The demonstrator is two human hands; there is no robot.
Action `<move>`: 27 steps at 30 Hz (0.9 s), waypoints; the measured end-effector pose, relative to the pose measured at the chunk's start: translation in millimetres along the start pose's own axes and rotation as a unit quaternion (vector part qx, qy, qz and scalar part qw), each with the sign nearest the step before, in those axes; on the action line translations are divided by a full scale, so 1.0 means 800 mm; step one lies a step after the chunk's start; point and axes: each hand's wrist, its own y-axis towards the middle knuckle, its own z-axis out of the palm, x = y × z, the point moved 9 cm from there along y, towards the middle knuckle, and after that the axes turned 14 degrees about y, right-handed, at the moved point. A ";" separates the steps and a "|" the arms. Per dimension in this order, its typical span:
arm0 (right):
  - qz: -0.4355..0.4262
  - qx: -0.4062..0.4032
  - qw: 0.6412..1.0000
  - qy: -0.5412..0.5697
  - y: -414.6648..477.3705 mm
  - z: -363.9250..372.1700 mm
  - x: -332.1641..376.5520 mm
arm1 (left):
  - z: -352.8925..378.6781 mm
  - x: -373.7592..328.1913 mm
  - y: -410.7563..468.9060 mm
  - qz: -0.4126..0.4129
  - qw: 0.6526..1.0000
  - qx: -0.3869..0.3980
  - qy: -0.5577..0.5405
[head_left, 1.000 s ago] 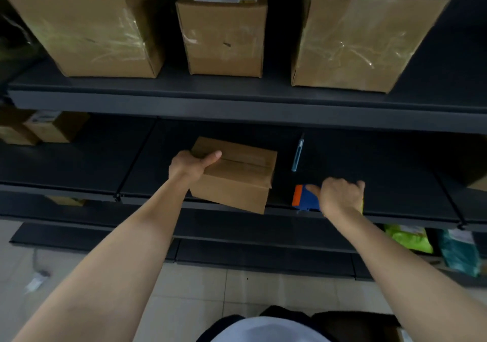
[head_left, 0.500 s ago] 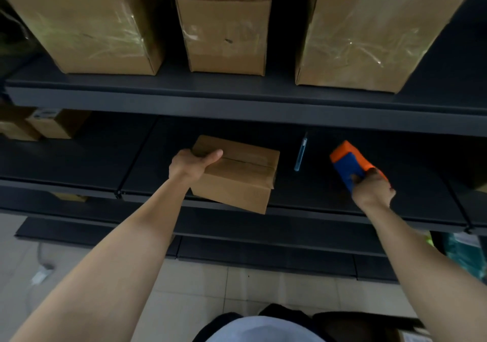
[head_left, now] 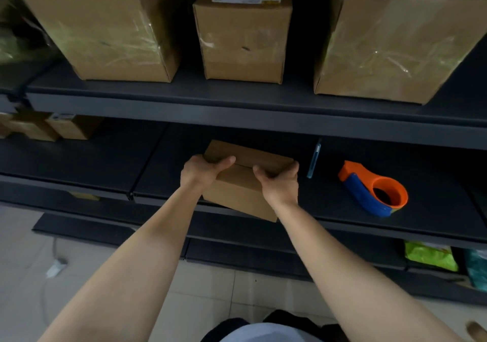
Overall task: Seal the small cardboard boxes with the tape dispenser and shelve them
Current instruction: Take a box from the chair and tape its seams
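- Left hand (head_left: 200, 171) and right hand (head_left: 279, 185) both grip the small cardboard box (head_left: 246, 181) at the shelf (head_left: 369, 224) edge.
- Tape dispenser (head_left: 374, 187) lies on the shelf, well right of the box.

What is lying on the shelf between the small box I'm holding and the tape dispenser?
In the head view, a slim blue tool, perhaps a box cutter, lies between the small box and the tape dispenser, touching neither.

Plain brown small box (head_left: 245, 181) on a dark grey shelf (head_left: 263, 115) — tape dispenser (head_left: 374, 189) orange and blue — a light blue pen (head_left: 314, 161), green packet (head_left: 431, 258) lower right.
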 end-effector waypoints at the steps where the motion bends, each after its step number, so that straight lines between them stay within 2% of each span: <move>1: 0.001 -0.003 1.000 0.014 0.001 -0.001 -0.002 | -0.001 0.000 0.000 0.000 1.000 0.000 0.004; 9: -0.009 0.045 0.996 0.073 -0.004 -0.015 -0.005 | 0.001 0.009 0.006 0.012 0.999 -0.005 -0.030; 12: -0.010 0.044 0.995 0.090 -0.008 -0.021 -0.010 | -0.002 0.009 0.003 0.026 0.999 -0.020 -0.038; 15: -0.015 0.034 0.994 0.098 -0.008 -0.024 -0.008 | -0.006 0.018 0.001 0.007 0.998 -0.024 -0.060; 17: -0.006 0.022 0.997 0.078 -0.004 -0.025 -0.006 | -0.008 0.013 -0.003 -0.007 1.000 -0.014 -0.012; 19: 0.025 0.009 0.999 0.045 -0.003 -0.021 -0.006 | -0.009 -0.002 -0.012 -0.017 0.992 -0.018 0.126; 21: 0.058 -0.010 0.998 0.009 -0.007 -0.015 -0.007 | -0.008 -0.030 -0.026 0.015 0.968 -0.037 0.246; 23: 0.063 -0.030 0.998 -0.007 -0.007 -0.012 -0.006 | -0.002 -0.049 -0.034 0.037 0.961 -0.039 0.271; 27: 0.053 -0.024 0.998 0.016 0.003 -0.015 -0.012 | -0.004 -0.045 -0.021 0.014 0.975 -0.020 0.220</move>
